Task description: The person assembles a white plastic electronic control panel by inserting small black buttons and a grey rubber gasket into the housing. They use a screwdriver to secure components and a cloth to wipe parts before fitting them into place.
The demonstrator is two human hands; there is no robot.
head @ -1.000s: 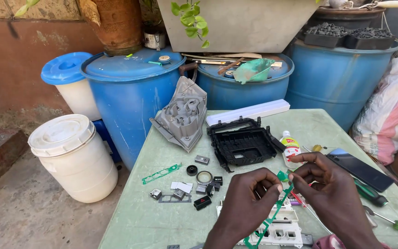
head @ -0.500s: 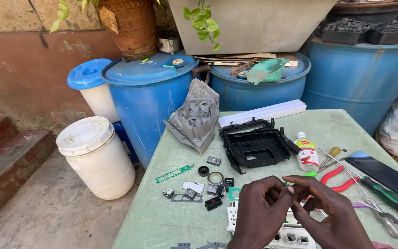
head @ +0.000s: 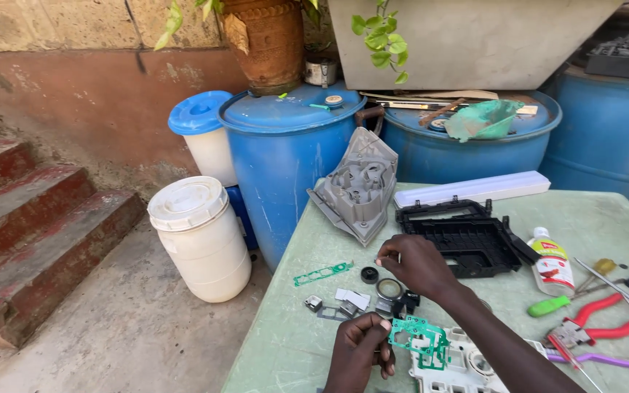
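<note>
My left hand (head: 358,353) is at the table's near edge, pinching a thin green circuit frame (head: 420,340) by its left side. The frame hovers over a white plastic housing (head: 467,367). My right hand (head: 413,266) reaches across further out, fingers curled above a cluster of small parts: a black ring (head: 370,274), a round silver-rimmed piece (head: 389,289) and white tabs (head: 353,298). Whether its fingertips pinch anything is not visible. A green strip (head: 322,274) lies to the left of them on the green table (head: 278,342).
A black plastic tray (head: 467,240), grey moulded cover (head: 358,185) and long white bar (head: 471,189) lie further back. A glue bottle (head: 551,262), green-handled screwdriver (head: 551,306) and red pliers (head: 598,320) lie right. Blue barrels (head: 285,160), a white bucket (head: 198,236) and steps (head: 30,233) stand left.
My right hand has left the green frame and moved out left over the small parts. My left hand alone keeps the frame. The view has shifted left.
</note>
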